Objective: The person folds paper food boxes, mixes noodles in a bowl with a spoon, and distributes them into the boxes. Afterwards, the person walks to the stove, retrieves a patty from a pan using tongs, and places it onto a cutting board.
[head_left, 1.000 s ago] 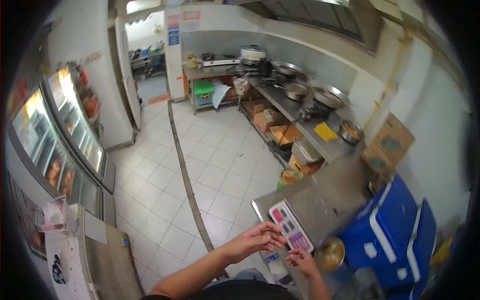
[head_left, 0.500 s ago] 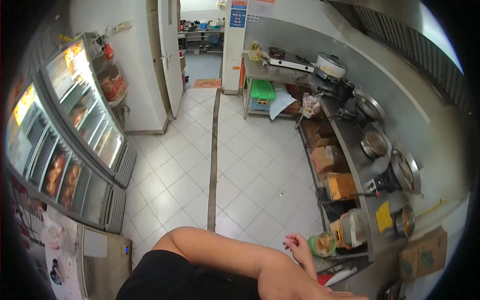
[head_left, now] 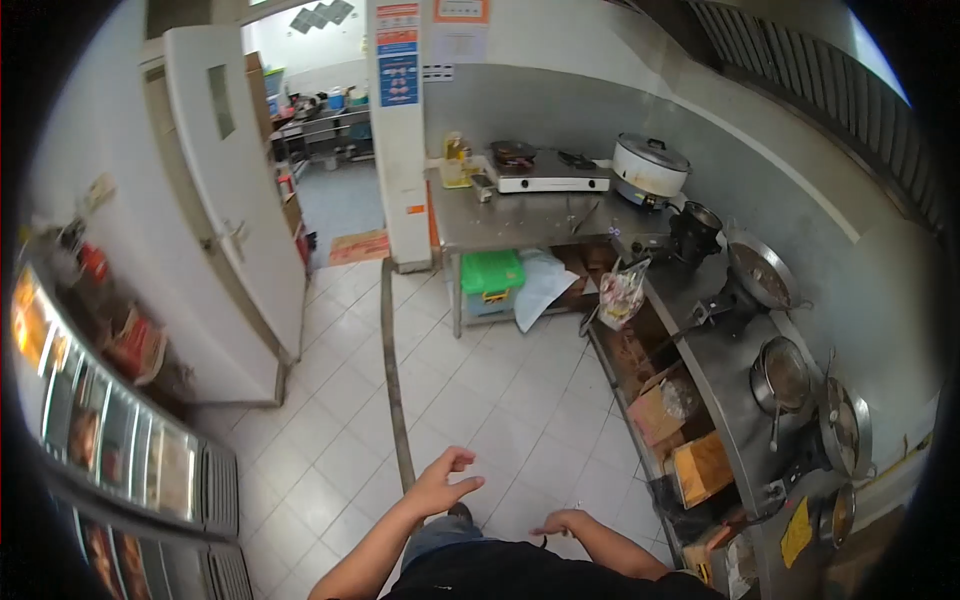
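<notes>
My left hand [head_left: 448,486] is held out over the tiled floor, thumb apart from its bent fingers, with nothing seen in it. Lower and to the right, my right hand [head_left: 563,522] hangs in front of my body, fingers loosely bent and pointing left. I make out nothing in its grasp, though its underside is partly hidden. Neither hand touches any furniture. The tiled floor [head_left: 480,400] lies below both hands, crossed by a dark strip [head_left: 393,370] left of centre.
On the right runs a steel counter [head_left: 700,345] with several woks and pots, over a shelf of boxes. Ahead are a steel table [head_left: 465,225], a gas stove [head_left: 550,180], a rice cooker [head_left: 650,165] and a green-lidded box [head_left: 491,272]. Left stand a glass-door fridge [head_left: 120,440] and an open door [head_left: 225,170].
The view has moved forward toward the steel table. My left arm, which reached across to the right, has swung back to the left. My right hand has come away from the green-edged jar.
</notes>
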The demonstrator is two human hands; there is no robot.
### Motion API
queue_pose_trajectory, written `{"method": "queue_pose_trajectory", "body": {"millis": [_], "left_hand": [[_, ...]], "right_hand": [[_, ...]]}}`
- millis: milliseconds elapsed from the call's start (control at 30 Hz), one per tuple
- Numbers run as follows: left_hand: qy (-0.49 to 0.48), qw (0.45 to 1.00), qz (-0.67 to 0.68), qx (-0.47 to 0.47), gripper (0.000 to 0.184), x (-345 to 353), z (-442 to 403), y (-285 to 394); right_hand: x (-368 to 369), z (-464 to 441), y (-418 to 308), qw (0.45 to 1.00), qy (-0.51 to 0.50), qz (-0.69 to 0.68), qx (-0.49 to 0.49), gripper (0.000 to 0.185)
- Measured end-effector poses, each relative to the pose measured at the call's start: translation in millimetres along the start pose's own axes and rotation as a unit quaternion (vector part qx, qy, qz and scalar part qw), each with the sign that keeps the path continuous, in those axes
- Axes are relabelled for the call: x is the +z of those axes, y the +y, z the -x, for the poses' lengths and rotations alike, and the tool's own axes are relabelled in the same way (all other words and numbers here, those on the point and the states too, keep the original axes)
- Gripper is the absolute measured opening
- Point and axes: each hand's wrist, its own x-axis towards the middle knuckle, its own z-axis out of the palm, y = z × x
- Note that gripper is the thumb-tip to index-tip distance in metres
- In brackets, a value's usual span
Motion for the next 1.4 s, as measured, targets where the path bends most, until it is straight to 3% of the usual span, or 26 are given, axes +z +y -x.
{"method": "queue_pose_trajectory", "body": {"millis": [33, 133, 233, 300, 367, 433, 467, 500, 533, 567, 600, 733, 833, 933, 1000, 1100, 1200, 1300, 1367, 1400], "left_hand": [[0.018, 1.0, 0.003, 0.0, 0.052, -12, -42, -25], [0.041, 0.998, 0.018, -0.035, 0.047, -48, -153, -55], [0.031, 0.991, 0.094, -0.094, 0.043, -84, -266, -69], [0.023, 0.985, 0.131, -0.108, 0.043, -107, -342, -74], [0.039, 0.982, 0.125, -0.133, 0.043, -127, -419, -81], [0.075, 0.98, 0.073, -0.169, 0.043, -143, -490, -94], [0.077, 0.974, 0.062, -0.202, 0.043, -148, -523, -106], [0.078, 0.968, 0.049, -0.235, 0.043, -155, -559, -124], [0.079, 0.959, 0.036, -0.27, 0.043, -165, -589, -136], [0.076, 0.953, 0.006, -0.295, 0.046, -170, -615, -135], [0.073, 0.945, -0.021, -0.319, 0.049, -176, -640, -136], [0.025, 0.926, -0.165, -0.339, 0.055, -207, -692, -221], [0.083, 0.898, -0.073, -0.426, 0.047, -231, -697, -216], [0.192, 0.856, 0.071, -0.475, 0.036, -236, -694, -192], [0.234, 0.829, 0.11, -0.497, 0.032, -234, -677, -228], [0.171, 0.862, 0.031, -0.475, 0.065, -228, -654, -242], [0.254, 0.832, 0.232, -0.436, 0.042, -200, -648, -226], [0.238, 0.84, 0.196, -0.446, 0.032, -185, -653, -234], [0.243, 0.833, 0.203, -0.453, 0.031, -176, -653, -237], [0.247, 0.829, 0.214, -0.453, 0.03, -173, -654, -238]], "right_hand": [[-24, -28, 18, 1.0, 0.002, -0.015, -0.023, 0.093], [-130, -18, 20, 0.943, -0.225, -0.247, 0.006, 0.089], [-263, -7, 2, 0.975, -0.141, -0.174, 0.002, 0.074], [-361, -47, 8, 0.982, -0.134, -0.063, -0.121, 0.064], [-464, -86, 8, 0.976, -0.087, -0.169, -0.109, 0.054], [-598, -115, -1, 0.95, 0.252, -0.111, -0.149, 0.051], [-658, -124, -1, 0.841, 0.493, -0.16, -0.152, 0.054], [-724, -127, -3, 0.71, 0.639, -0.255, -0.149, 0.058], [-804, -81, -13, 0.676, 0.647, -0.333, -0.119, 0.059], [-874, -89, -5, 0.576, 0.737, -0.328, -0.13, 0.062], [-941, -97, 4, 0.497, 0.818, -0.274, -0.089, 0.077], [-1132, -63, 9, 0.596, 0.724, -0.32, 0.138, 0.108], [-1198, -66, 16, 0.643, 0.655, -0.348, 0.193, 0.101], [-1235, -119, 63, 0.694, 0.601, -0.369, 0.143, 0.084], [-1232, -140, 80, 0.724, 0.59, -0.337, 0.12, 0.068], [-1206, -93, 64, 0.775, 0.577, -0.227, 0.119, 0.058], [-1204, -189, 128, 0.714, 0.68, -0.135, 0.101, 0.056], [-1237, -123, 99, 0.646, 0.655, -0.392, -0.002, 0.06], [-1265, -49, 59, 0.614, 0.723, -0.285, -0.139, 0.062], [-1283, 2, 27, 0.663, 0.696, -0.233, -0.148, 0.062]]}}
